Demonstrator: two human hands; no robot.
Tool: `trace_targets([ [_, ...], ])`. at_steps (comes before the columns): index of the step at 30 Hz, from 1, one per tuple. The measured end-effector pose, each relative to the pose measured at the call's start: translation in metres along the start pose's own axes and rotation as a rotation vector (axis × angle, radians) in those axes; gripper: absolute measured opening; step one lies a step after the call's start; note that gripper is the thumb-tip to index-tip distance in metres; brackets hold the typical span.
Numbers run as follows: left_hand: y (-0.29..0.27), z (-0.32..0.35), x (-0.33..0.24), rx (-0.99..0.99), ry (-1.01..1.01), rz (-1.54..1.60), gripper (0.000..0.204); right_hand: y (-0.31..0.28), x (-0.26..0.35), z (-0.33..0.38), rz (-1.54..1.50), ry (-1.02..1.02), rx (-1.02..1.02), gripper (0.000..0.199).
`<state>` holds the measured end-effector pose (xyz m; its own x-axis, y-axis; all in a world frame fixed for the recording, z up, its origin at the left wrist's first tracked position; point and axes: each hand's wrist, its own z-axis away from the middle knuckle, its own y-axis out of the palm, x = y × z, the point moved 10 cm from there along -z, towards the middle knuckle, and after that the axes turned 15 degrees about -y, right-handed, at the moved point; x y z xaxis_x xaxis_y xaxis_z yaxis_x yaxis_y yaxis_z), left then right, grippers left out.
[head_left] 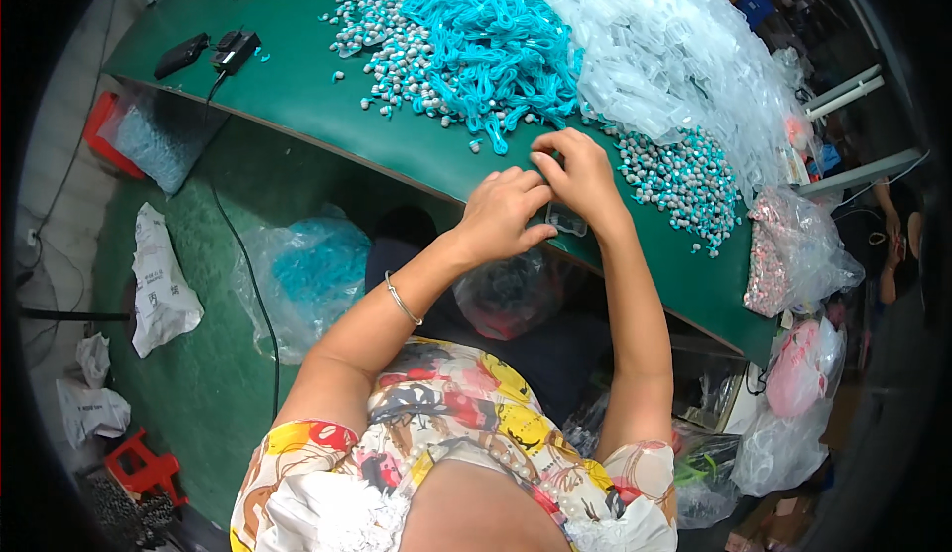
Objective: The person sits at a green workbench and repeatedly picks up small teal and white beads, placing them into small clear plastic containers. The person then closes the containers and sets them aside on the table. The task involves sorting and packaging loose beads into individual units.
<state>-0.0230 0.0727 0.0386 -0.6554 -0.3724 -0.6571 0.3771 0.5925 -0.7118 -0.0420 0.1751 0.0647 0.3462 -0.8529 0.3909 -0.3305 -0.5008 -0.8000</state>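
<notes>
1. A green table [327,106] carries a heap of clear plastic pieces [674,46].
2. Beside it lies a tangle of turquoise cords [486,41] (small grey-and-teal beads [684,180] scattered around).
3. The left hand [501,217] and right hand [580,177] meet at the table's near edge, fingers pinching a small clear plastic case [567,221].

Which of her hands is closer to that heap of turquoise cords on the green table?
The right. The right hand sits just below the cord heap's near edge, fingertips almost at it. The left hand is lower, beside the right hand near the table edge.
</notes>
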Motion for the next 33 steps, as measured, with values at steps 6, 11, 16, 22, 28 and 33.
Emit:
trace_targets([
  [6, 0.003, 0.004, 0.008, -0.052, 0.014, 0.0, 0.047, 0.047, -0.003, -0.039, 0.124, 0.188, 0.29, 0.029],
  [11, 0.0, 0.003, 0.004, -0.062, 0.043, 0.005, 0.044, 0.032, -0.012, -0.034, 0.034, 0.222, 0.187, 0.02],
  [16, -0.004, 0.004, 0.001, -0.071, 0.037, 0.056, 0.041, -0.026, -0.022, 0.025, -0.242, 0.241, -0.018, 0.018],
  [22, -0.003, -0.001, 0.003, -0.04, 0.006, 0.068, 0.043, -0.05, 0.002, 0.076, -0.1, 0.128, 0.004, 0.015],
  [28, -0.002, -0.003, 0.004, -0.014, -0.019, 0.072, 0.045, -0.045, 0.026, 0.072, 0.155, -0.088, -0.011, 0.012],
  [33, -0.002, -0.003, 0.004, -0.008, -0.028, 0.064, 0.044, -0.047, 0.03, 0.074, 0.17, -0.114, -0.003, 0.011],
])
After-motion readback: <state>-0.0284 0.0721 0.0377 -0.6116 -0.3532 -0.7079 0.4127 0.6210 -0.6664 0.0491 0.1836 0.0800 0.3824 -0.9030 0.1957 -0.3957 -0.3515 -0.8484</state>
